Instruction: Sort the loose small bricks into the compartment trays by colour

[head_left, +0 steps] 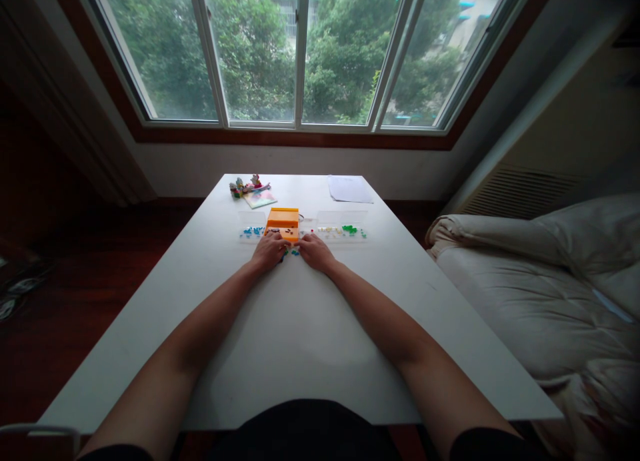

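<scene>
Left hand (pixel 270 249) and right hand (pixel 316 252) backs-upward at orange case (pixel 283 216), far from bench (pixel 300 341) near edge, fingers (pixel 307 241) apart or clamped unclear

Daylight enters through a wide, brown-trimmed window (pixel 299 81) framing trees (pixel 250 68), set in a pale wall (pixel 280 160) beyond the far edge of a white worktop (pixel 295 341). A cream sofa (pixel 545 301) flanks the right edge; dark reddish flooring (pixel 75 294) stretches past the left, a curtain (pixel 75 101) hanging beyond.
</scene>
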{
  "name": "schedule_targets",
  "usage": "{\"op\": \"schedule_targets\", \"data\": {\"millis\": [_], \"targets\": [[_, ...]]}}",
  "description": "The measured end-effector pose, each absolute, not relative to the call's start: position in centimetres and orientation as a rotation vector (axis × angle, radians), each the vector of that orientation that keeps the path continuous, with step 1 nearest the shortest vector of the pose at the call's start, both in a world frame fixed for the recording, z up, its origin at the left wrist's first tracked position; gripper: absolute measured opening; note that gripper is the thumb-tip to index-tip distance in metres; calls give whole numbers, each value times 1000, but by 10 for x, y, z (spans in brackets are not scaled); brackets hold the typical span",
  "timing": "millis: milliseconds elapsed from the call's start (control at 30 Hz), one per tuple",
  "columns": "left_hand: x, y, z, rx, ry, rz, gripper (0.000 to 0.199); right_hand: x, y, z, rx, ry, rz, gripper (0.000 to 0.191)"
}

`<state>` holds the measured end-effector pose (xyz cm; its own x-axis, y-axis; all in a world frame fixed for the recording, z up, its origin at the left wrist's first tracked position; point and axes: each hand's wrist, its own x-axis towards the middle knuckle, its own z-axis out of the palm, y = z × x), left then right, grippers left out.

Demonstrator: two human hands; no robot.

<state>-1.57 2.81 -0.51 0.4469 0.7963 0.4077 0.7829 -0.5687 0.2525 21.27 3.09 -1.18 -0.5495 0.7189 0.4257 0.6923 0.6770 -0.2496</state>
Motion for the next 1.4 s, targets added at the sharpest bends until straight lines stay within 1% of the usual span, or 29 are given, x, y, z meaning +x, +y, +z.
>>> {"op": "schedule_targets", "data": {"millis": [333,600,833,1233,1300,1400], "targets": [[-15,29,-8,2659,1362,787,33,212,28,-9,-1154,-2375,86,23],[-16,28,-6,2629,1343,800,29,212,27,-7,-1206,-2386,91,26],[-15,26,-3,2569,1460,829,23,212,27,-6,-1176,-2435,69,34],[-16,22,0,2513,1582,869,22,213,27,-9,-1187,-2384,96,21],[-16,22,0,2505,1596,862,22,213,28,-9,-1183,-2386,99,23],[-15,22,-1,2507,1579,871,22,213,28,-10,-1154,-2411,105,32]]}}
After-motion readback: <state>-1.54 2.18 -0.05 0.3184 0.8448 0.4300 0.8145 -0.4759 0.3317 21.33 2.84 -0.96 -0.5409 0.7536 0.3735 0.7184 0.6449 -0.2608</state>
